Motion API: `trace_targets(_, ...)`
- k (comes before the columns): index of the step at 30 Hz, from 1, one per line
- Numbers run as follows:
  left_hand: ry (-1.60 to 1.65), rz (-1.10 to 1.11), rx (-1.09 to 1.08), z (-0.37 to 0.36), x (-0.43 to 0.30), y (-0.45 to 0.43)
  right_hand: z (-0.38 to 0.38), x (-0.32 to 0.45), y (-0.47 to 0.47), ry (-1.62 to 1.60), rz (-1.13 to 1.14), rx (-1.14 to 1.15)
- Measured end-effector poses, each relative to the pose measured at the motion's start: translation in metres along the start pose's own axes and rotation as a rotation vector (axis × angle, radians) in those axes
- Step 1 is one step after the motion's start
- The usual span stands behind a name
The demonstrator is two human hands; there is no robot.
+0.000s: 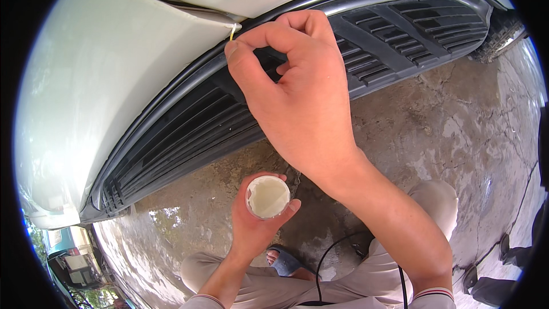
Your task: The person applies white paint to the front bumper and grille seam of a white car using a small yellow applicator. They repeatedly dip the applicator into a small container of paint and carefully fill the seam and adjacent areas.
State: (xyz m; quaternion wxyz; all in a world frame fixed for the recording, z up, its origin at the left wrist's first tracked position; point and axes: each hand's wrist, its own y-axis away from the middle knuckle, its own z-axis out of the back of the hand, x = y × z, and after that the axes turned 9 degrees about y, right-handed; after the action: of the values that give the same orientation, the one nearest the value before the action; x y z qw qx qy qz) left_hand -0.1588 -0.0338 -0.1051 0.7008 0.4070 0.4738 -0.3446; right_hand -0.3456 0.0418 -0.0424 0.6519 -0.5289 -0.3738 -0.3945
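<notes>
My right hand (300,90) reaches up to the lower corner of a pale car door (128,43), thumb and forefinger pinched on a thin yellow stick (232,34). The stick's white tip touches the door's corner, just above the black ribbed running board (180,124). Lower down, my left hand (255,227) is wrapped around a small round tub (268,197), held with its mouth facing up. Cream-white paste or paint lies inside the tub and smears its rim.
Cracked, stained concrete (454,128) lies below the running board. A tyre (502,36) is at the upper right. A black cable (328,253) runs by my legs. Another person's dark shoes (470,279) stand at lower right. Another vehicle (75,262) is at lower left.
</notes>
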Motion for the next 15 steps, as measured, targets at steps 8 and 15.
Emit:
trace_targets(8, 0.002, 0.002, -0.001, -0.0004, 0.0021, 0.0001, -0.0002, 0.0013, 0.0024, -0.003, -0.048, -0.017)
trace_targets(15, 0.018, 0.017, -0.006, -0.0008, 0.0037, 0.0007, -0.0007, 0.0006, -0.0004, 0.008, -0.055, -0.044)
